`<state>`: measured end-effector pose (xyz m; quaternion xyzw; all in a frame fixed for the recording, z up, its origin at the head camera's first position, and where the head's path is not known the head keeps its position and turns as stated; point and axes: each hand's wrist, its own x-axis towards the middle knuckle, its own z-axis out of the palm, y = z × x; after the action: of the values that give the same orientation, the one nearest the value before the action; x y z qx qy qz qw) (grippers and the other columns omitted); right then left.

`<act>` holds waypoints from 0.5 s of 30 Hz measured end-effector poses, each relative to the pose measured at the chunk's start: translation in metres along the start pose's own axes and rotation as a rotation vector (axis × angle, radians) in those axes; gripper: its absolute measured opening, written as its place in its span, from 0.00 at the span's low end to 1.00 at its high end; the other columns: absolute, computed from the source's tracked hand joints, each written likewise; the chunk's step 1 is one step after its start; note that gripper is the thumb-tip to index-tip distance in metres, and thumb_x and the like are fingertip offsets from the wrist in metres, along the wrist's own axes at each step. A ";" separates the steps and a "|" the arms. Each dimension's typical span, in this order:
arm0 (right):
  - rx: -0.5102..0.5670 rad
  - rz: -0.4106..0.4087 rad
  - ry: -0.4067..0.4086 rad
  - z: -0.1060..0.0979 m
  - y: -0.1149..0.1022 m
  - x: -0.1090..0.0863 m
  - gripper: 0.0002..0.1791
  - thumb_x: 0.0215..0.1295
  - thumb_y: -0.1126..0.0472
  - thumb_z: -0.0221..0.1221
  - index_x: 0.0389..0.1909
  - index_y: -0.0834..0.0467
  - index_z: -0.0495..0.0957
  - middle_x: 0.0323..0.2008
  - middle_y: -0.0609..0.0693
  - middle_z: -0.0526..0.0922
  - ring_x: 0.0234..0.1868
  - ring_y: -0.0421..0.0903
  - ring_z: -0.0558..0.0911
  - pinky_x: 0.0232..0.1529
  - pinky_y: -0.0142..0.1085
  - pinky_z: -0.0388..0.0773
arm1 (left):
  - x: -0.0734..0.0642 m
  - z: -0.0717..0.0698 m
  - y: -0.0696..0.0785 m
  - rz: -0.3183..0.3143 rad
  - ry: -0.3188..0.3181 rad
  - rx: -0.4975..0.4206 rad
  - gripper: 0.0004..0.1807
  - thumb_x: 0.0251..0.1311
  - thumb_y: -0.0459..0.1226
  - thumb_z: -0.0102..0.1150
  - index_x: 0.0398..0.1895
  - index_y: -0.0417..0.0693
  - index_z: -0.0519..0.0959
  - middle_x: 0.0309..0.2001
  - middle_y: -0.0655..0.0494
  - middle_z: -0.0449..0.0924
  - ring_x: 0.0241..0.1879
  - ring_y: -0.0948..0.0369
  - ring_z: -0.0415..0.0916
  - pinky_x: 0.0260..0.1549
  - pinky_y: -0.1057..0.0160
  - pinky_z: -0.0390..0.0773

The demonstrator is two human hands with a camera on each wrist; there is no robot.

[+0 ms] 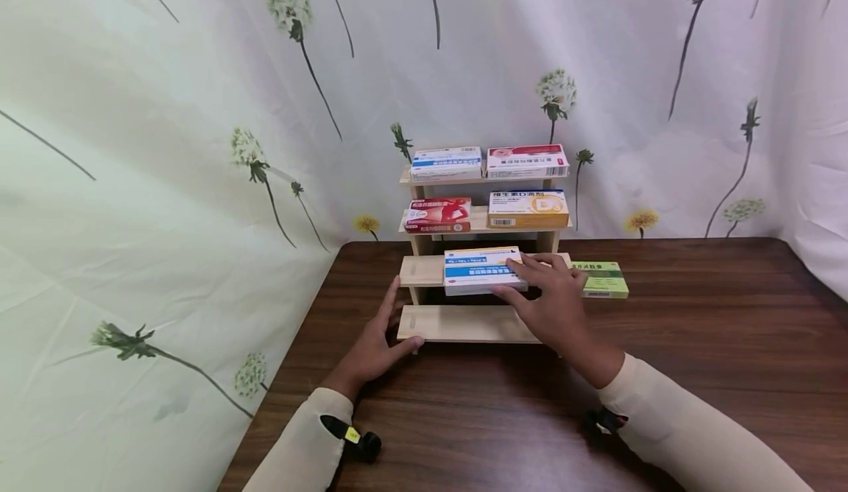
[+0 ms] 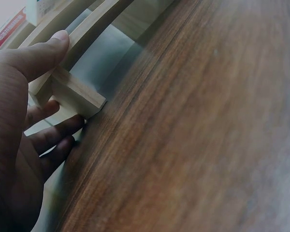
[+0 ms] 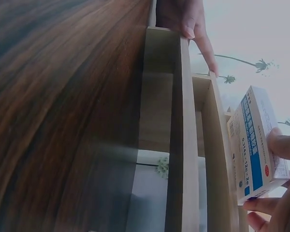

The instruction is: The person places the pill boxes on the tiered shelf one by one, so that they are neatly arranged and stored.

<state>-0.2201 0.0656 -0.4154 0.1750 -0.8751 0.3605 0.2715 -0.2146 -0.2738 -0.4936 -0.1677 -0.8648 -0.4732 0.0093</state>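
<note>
My right hand (image 1: 553,304) grips a blue-and-white medicine box (image 1: 480,271) by its right end, thumb at the front and fingers on top. The box is over the second step from the bottom of a wooden stepped rack (image 1: 424,271); in the right wrist view the printed box (image 3: 253,145) shows beside the step edges. My left hand (image 1: 371,348) is at the rack's left end, thumb on the lowest step (image 1: 464,322) and fingers spread along the side. In the left wrist view the left thumb (image 2: 58,43) lies on a step's edge.
A blue-and-white box (image 1: 447,164) and a red-and-white box (image 1: 526,161) sit on the top step. Below them are a red box (image 1: 439,215) and a yellow-and-white vitamin box (image 1: 528,209). A green box (image 1: 603,280) lies on the dark wooden table (image 1: 715,345), right of the rack.
</note>
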 end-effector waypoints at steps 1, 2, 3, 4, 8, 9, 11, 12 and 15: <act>0.000 -0.004 0.002 0.001 0.000 0.000 0.33 0.60 0.48 0.81 0.65 0.55 0.87 0.65 0.63 0.87 0.67 0.62 0.80 0.60 0.70 0.56 | 0.000 0.000 0.000 -0.001 0.000 0.002 0.64 0.70 0.47 0.75 0.90 0.81 0.33 0.83 0.40 0.66 0.77 0.39 0.73 0.75 0.32 0.68; 0.000 -0.007 0.002 0.002 0.000 0.001 0.33 0.60 0.48 0.81 0.64 0.55 0.87 0.65 0.63 0.87 0.67 0.61 0.80 0.60 0.70 0.56 | 0.000 0.000 0.001 -0.002 0.000 0.003 0.64 0.70 0.47 0.75 0.90 0.81 0.33 0.83 0.39 0.66 0.77 0.39 0.73 0.76 0.32 0.68; 0.002 -0.010 0.002 0.004 -0.001 0.001 0.33 0.60 0.48 0.81 0.64 0.55 0.87 0.65 0.63 0.87 0.66 0.61 0.80 0.60 0.71 0.56 | 0.000 0.000 0.001 -0.004 0.001 0.003 0.64 0.70 0.47 0.75 0.90 0.81 0.33 0.83 0.39 0.65 0.77 0.39 0.73 0.76 0.32 0.68; 0.005 -0.014 0.000 0.005 -0.001 0.002 0.33 0.60 0.48 0.81 0.64 0.56 0.87 0.65 0.63 0.86 0.66 0.61 0.80 0.61 0.71 0.56 | 0.000 0.000 0.002 -0.007 0.001 0.002 0.64 0.70 0.47 0.75 0.90 0.81 0.33 0.83 0.39 0.65 0.77 0.39 0.73 0.76 0.32 0.68; 0.011 -0.023 -0.002 0.010 -0.003 0.004 0.33 0.61 0.46 0.81 0.65 0.56 0.87 0.66 0.63 0.86 0.66 0.61 0.79 0.62 0.74 0.55 | 0.000 0.000 0.003 -0.015 0.000 0.002 0.63 0.71 0.48 0.75 0.90 0.81 0.33 0.84 0.39 0.63 0.78 0.38 0.72 0.76 0.31 0.67; 0.012 -0.024 -0.002 0.011 -0.003 0.005 0.33 0.61 0.46 0.80 0.65 0.56 0.87 0.66 0.63 0.86 0.66 0.61 0.79 0.62 0.75 0.55 | 0.000 0.000 0.003 -0.016 0.001 0.002 0.63 0.70 0.48 0.75 0.90 0.82 0.33 0.84 0.39 0.63 0.78 0.38 0.72 0.76 0.31 0.68; 0.014 -0.025 0.000 0.014 -0.004 0.006 0.33 0.61 0.45 0.80 0.64 0.56 0.87 0.66 0.63 0.86 0.66 0.61 0.79 0.62 0.76 0.55 | 0.000 0.000 0.003 -0.014 -0.001 0.006 0.63 0.71 0.48 0.74 0.90 0.81 0.33 0.84 0.38 0.63 0.78 0.38 0.72 0.76 0.31 0.68; 0.014 -0.025 0.000 0.016 -0.004 0.006 0.33 0.61 0.45 0.80 0.64 0.56 0.87 0.66 0.63 0.86 0.66 0.61 0.79 0.61 0.75 0.56 | 0.000 0.000 0.003 -0.012 -0.002 0.007 0.63 0.71 0.48 0.74 0.90 0.81 0.33 0.84 0.38 0.64 0.78 0.38 0.72 0.75 0.31 0.68; 0.011 -0.024 -0.006 0.022 -0.007 0.007 0.33 0.62 0.44 0.80 0.64 0.56 0.88 0.66 0.63 0.85 0.66 0.61 0.79 0.60 0.74 0.57 | 0.000 0.000 0.002 -0.003 -0.002 0.009 0.63 0.71 0.48 0.74 0.90 0.80 0.33 0.83 0.38 0.65 0.77 0.38 0.73 0.75 0.32 0.69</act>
<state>-0.2296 0.0443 -0.4205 0.1882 -0.8716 0.3615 0.2724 -0.2138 -0.2730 -0.4922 -0.1669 -0.8672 -0.4691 0.0082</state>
